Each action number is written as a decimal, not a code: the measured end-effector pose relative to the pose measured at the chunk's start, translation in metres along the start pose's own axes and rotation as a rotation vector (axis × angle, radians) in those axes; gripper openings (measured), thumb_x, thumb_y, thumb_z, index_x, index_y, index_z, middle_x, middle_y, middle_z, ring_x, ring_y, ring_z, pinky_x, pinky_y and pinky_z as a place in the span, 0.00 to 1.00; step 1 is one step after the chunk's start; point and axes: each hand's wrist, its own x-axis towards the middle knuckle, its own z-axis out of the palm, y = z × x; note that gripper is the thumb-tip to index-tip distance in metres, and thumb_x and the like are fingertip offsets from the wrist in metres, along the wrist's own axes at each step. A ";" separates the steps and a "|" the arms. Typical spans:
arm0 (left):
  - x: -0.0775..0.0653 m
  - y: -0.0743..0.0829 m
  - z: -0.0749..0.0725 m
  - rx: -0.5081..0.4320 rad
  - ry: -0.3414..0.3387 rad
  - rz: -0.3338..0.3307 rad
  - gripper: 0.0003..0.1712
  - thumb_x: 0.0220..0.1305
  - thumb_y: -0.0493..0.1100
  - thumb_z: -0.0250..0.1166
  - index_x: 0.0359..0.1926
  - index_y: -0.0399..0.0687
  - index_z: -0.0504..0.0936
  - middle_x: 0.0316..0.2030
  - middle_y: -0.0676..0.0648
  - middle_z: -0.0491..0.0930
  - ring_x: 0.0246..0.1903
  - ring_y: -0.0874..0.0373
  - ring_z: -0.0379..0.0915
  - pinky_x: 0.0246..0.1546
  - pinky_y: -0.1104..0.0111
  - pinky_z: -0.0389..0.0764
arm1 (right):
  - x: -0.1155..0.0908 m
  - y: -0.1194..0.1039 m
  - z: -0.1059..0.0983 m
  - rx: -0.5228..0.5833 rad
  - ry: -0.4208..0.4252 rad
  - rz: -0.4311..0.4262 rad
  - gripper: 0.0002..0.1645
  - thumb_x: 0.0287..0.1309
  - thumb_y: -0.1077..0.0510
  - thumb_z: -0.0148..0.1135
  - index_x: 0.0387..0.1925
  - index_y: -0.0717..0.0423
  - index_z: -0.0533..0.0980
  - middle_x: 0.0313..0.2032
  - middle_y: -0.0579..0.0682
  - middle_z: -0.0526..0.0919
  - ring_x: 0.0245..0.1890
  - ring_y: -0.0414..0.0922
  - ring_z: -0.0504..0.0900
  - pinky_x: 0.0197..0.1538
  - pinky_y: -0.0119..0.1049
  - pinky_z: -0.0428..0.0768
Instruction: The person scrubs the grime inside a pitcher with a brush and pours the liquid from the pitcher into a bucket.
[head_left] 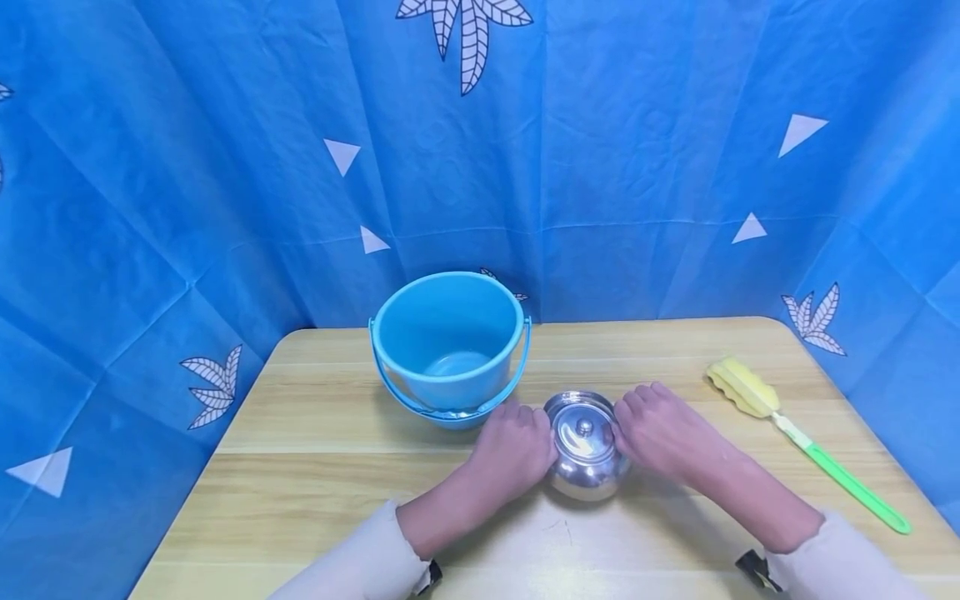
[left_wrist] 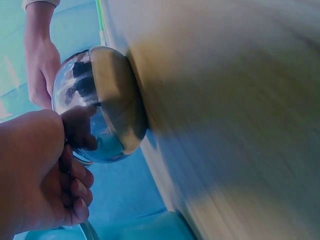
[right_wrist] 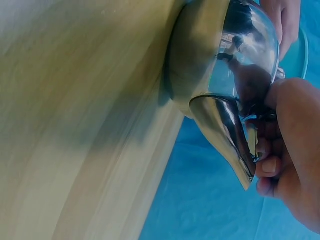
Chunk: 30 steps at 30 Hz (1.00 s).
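My left grip [head_left: 513, 446] and right grip [head_left: 660, 429] were clamped on pot [head_left: 588, 479], opposite sides, right one by spout [right_wrist: 220, 130]. Pot was between them, at table [head_left: 300, 492], near bucket [head_left: 450, 392]; couldn't tell if lifted. Step seemed two-handed hold; next move called for even support.

Metal teapot [head_left: 588, 478]: no readable lettering
Light-blue bucket [head_left: 420, 333]: none readable
Bottle brush [head_left: 792, 430]: none readable
Worktop [head_left: 315, 467]: faint scribble [head_left: 566, 528], illegible
Blue backdrop cloth [head_left: 600, 167]: no readable text
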 end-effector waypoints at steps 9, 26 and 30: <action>-0.011 -0.005 0.000 -0.025 0.098 -0.008 0.19 0.70 0.54 0.56 0.23 0.53 0.74 0.17 0.55 0.68 0.21 0.60 0.59 0.25 0.70 0.59 | 0.001 -0.008 0.001 0.007 0.017 -0.005 0.15 0.64 0.49 0.58 0.24 0.51 0.72 0.20 0.42 0.69 0.24 0.40 0.65 0.32 0.33 0.68; -0.027 -0.012 0.002 -0.061 0.097 -0.003 0.19 0.69 0.56 0.57 0.24 0.52 0.73 0.17 0.54 0.67 0.21 0.60 0.58 0.26 0.70 0.62 | 0.005 -0.022 -0.002 -0.002 0.065 -0.037 0.17 0.64 0.48 0.56 0.22 0.50 0.70 0.19 0.42 0.67 0.23 0.40 0.64 0.32 0.33 0.67; -0.029 -0.014 0.000 -0.063 0.078 0.002 0.19 0.69 0.56 0.56 0.24 0.52 0.72 0.18 0.54 0.67 0.21 0.60 0.58 0.26 0.70 0.60 | 0.005 -0.025 -0.002 0.004 0.082 -0.039 0.19 0.67 0.48 0.50 0.21 0.49 0.68 0.19 0.42 0.65 0.23 0.39 0.63 0.31 0.33 0.66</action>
